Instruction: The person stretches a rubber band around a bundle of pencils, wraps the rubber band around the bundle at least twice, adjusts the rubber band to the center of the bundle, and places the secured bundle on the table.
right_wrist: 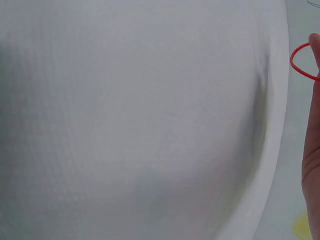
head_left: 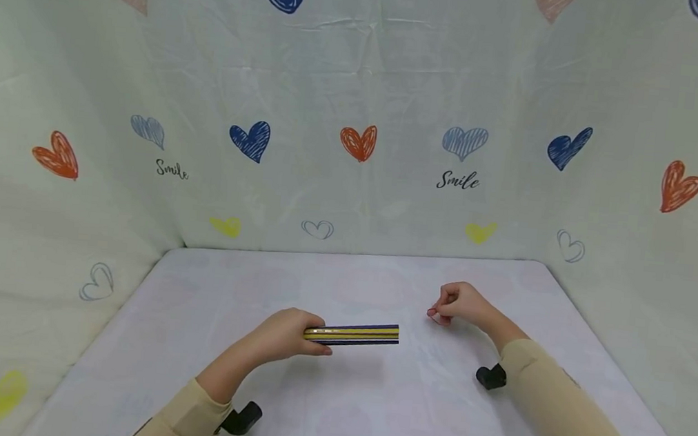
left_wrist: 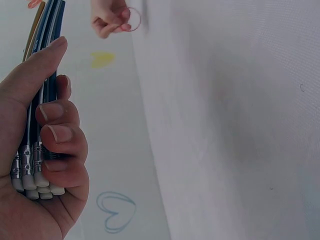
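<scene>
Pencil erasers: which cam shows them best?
Left wrist: the white erasers show close up, clustered by the palm. Head view shows the pencils, but the left hand hides the erasers. Right wrist shows none.

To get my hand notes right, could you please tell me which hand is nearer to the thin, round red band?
Right. The right hand pinches the band; the left hand is apart, to its left, gripping a bundle of long yellow-and-dark pencils.
</scene>
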`<state>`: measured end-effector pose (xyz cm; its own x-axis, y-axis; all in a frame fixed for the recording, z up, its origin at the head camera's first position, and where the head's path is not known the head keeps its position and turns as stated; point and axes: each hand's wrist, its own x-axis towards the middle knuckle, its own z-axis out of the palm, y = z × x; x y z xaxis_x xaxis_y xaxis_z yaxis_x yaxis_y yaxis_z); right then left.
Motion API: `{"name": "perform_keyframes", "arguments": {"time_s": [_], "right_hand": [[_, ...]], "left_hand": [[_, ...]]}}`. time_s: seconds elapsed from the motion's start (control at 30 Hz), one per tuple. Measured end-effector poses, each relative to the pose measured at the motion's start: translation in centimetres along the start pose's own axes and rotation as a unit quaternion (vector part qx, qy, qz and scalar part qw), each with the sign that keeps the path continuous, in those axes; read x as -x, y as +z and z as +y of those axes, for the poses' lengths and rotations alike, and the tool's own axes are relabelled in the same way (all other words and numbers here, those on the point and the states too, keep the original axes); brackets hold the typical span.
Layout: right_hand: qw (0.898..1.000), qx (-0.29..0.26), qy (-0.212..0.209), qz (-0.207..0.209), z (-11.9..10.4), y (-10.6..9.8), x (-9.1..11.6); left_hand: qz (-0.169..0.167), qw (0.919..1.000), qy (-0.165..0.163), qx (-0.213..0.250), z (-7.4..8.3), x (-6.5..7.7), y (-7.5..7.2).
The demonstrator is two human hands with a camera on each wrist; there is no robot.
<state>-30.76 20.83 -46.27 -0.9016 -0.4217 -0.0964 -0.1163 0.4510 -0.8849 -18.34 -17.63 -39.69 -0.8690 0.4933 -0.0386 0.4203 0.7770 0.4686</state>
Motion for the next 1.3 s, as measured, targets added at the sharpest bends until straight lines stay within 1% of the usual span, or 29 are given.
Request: {"name": "perform_keyframes", "arguments": {"time_s": [0.17, 0.3, 0.37, 0.5, 0.63, 0.8, 0.93, 1.1, 1.23, 1.3], "right_hand": [[0.999, -0.033, -0.012, 0.016, -0.5, 0.3, 0.5], [0.998, -0.056, -0.009, 0.028, -1.2, 0.4, 1.2], [0.997, -0.074, -0.014, 0.028, -1.6, 0.6, 1.5], [0.993, -0.107, -0.039, 0.017, -2.6, 1.0, 2.3], [0.990, -0.128, -0.059, 0.010, -3.7, 1.6, 2.8], [0.989, -0.121, -0.086, 0.002, -4.6, 2.5, 3.3], [0.987, -0.117, -0.108, -0.015, -5.5, 3.3, 3.7], [0.980, -0.143, -0.136, -0.034, -6.6, 4.4, 4.2], [0.966, -0.176, -0.178, -0.060, -7.5, 5.3, 4.4], [0.960, -0.183, -0.200, -0.071, -7.8, 5.7, 4.4]], "left_hand": [[-0.001, 1.0000, 0.002, 0.007, 0.0, -0.2, 0.1], [0.000, 0.9999, 0.004, 0.010, 0.0, -0.3, 0.1], [0.001, 0.9999, 0.004, 0.012, 0.0, -0.3, 0.2], [0.001, 0.9999, 0.001, 0.016, 0.0, -0.4, 0.3], [0.003, 0.9998, -0.001, 0.018, 0.0, -0.4, 0.3], [0.007, 0.9999, 0.003, 0.014, 0.0, -0.5, 0.2], [0.010, 0.9998, -0.003, 0.014, 0.0, -0.6, 0.2], [0.012, 0.9995, -0.020, 0.021, 0.1, -0.7, 0.2], [0.017, 0.9995, -0.019, 0.020, 0.1, -0.8, 0.1], [0.021, 0.9994, -0.016, 0.019, 0.1, -0.8, 0.0]]}}
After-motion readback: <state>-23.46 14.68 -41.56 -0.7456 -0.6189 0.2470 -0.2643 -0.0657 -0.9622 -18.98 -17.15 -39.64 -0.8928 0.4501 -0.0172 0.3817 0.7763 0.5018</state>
